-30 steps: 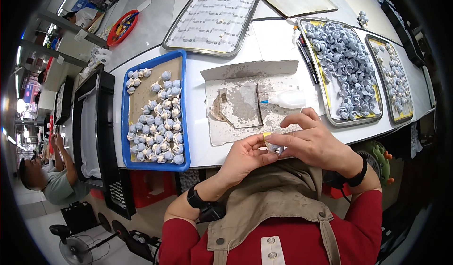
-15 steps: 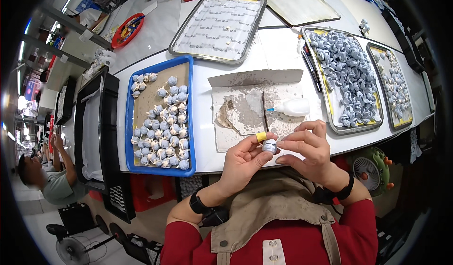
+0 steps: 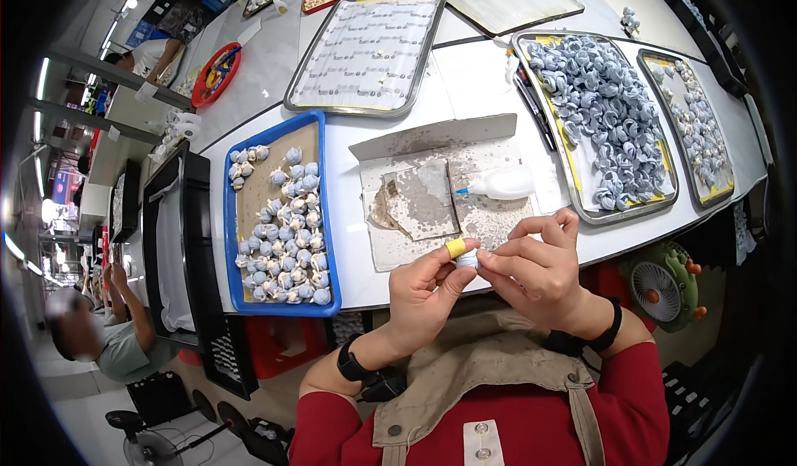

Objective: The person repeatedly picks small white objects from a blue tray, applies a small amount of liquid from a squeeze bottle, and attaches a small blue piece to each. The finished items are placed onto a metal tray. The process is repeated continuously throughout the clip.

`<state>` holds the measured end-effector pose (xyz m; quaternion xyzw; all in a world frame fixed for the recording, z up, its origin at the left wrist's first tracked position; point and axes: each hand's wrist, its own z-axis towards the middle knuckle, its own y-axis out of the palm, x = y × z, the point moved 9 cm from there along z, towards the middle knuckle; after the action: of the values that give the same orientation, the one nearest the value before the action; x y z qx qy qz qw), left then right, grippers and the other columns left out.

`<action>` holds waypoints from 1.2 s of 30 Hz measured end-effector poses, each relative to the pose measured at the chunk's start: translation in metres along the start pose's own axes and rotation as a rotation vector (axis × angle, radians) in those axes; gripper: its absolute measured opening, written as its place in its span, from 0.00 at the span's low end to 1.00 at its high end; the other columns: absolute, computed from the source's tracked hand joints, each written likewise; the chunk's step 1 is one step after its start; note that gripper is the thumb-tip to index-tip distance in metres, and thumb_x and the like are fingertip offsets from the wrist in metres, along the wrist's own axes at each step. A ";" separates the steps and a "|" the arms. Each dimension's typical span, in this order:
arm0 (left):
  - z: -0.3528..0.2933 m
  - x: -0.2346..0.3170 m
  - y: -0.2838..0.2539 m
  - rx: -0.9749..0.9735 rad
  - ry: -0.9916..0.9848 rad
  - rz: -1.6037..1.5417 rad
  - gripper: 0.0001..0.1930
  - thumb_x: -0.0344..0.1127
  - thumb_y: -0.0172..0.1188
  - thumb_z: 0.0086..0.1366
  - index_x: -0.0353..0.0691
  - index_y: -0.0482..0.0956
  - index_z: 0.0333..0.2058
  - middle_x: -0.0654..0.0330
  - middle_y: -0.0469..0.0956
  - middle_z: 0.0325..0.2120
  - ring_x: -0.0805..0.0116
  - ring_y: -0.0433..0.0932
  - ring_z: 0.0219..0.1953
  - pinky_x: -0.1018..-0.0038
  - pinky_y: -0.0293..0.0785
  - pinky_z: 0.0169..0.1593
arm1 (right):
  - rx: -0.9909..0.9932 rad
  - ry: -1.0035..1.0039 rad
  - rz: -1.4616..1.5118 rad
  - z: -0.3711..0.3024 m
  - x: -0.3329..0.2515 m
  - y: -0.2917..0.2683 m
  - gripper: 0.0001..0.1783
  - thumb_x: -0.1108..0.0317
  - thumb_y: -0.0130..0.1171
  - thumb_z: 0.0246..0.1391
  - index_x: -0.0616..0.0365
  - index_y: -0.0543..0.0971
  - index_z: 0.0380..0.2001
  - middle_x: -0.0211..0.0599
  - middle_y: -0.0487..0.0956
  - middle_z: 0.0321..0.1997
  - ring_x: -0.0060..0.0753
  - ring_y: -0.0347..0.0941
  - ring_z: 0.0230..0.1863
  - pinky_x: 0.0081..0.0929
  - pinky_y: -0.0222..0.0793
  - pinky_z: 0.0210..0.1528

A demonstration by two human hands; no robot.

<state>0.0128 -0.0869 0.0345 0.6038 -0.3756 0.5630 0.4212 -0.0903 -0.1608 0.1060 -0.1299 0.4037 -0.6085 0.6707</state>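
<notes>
Left head-worn wide fisheye looks steeply down, close above near edge of tabletop [image 3: 352, 287], onto left hand [image 3: 422, 298] and right hand [image 3: 538, 273].

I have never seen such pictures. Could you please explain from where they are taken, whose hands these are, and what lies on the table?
There is no machine: these are a person's bare hands. A fisheye camera on the person's head looks down, so straight edges bend. The left hand, a yellow band on its index finger, holds a pale piece. The right hand has its fingertips at the piece; whether they grip it is hard to tell. On the table, a white bottle lies on cardboard. To the left is a blue tray of round pieces; to the right, a metal tray heaped with grey-blue pieces.
</notes>
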 end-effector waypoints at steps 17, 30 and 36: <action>0.000 0.015 0.015 -0.103 0.076 -0.185 0.20 0.34 0.61 0.60 0.28 0.72 0.48 0.44 0.75 0.45 0.61 0.77 0.46 0.73 0.74 0.48 | -0.342 0.268 0.903 -0.005 0.030 0.034 0.28 0.61 0.69 0.42 0.62 0.75 0.47 0.40 0.80 0.39 0.33 0.78 0.40 0.25 0.73 0.42; -0.001 0.028 0.020 -0.216 0.221 0.016 0.13 0.29 0.60 0.60 0.29 0.77 0.43 0.50 0.79 0.38 0.65 0.78 0.43 0.75 0.73 0.48 | -0.413 0.229 1.023 0.006 0.025 0.027 0.20 0.63 0.70 0.40 0.61 0.78 0.37 0.38 0.80 0.40 0.31 0.78 0.40 0.25 0.73 0.42; 0.002 0.030 0.023 -0.215 0.254 0.065 0.13 0.29 0.60 0.60 0.29 0.77 0.43 0.53 0.80 0.37 0.68 0.79 0.40 0.76 0.74 0.45 | -0.389 0.213 1.029 0.006 0.028 0.026 0.19 0.64 0.70 0.41 0.61 0.77 0.36 0.39 0.80 0.40 0.31 0.78 0.40 0.25 0.72 0.43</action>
<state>-0.0047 -0.0966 0.0665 0.4667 -0.3968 0.6046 0.5092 -0.0695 -0.1823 0.0815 0.0245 0.5854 -0.1266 0.8005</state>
